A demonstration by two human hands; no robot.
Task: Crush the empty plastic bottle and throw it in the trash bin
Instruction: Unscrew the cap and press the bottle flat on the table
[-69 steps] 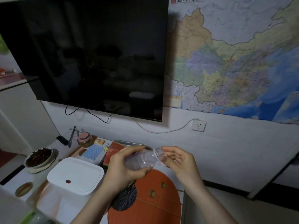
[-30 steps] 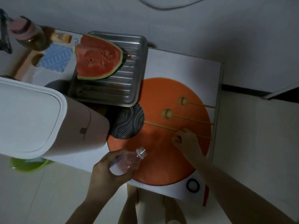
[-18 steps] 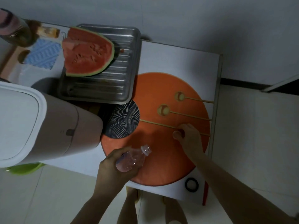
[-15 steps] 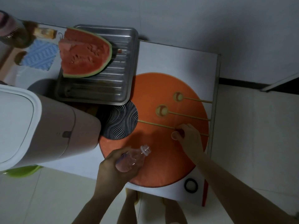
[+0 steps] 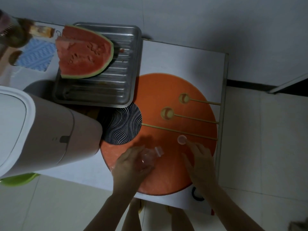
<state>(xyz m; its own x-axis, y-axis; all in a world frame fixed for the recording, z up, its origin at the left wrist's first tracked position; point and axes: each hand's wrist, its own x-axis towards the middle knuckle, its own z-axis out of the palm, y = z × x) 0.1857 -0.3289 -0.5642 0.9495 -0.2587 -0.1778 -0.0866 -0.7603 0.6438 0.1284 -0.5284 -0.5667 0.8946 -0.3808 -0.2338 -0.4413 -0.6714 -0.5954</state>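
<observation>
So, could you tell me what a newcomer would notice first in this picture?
Probably the red watermelon wedge on the metal tray at the back, then the big orange circle on the table. Near its front edge, the left hand grips the clear bottle.

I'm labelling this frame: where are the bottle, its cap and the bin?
bottle (image 5: pixel 146 158): head view, clear body above the left hand's fingers.
cap (image 5: pixel 181 139): head view, middle of the round top.
bin (image 5: pixel 66 139): head view, side wall near the dark button.
</observation>
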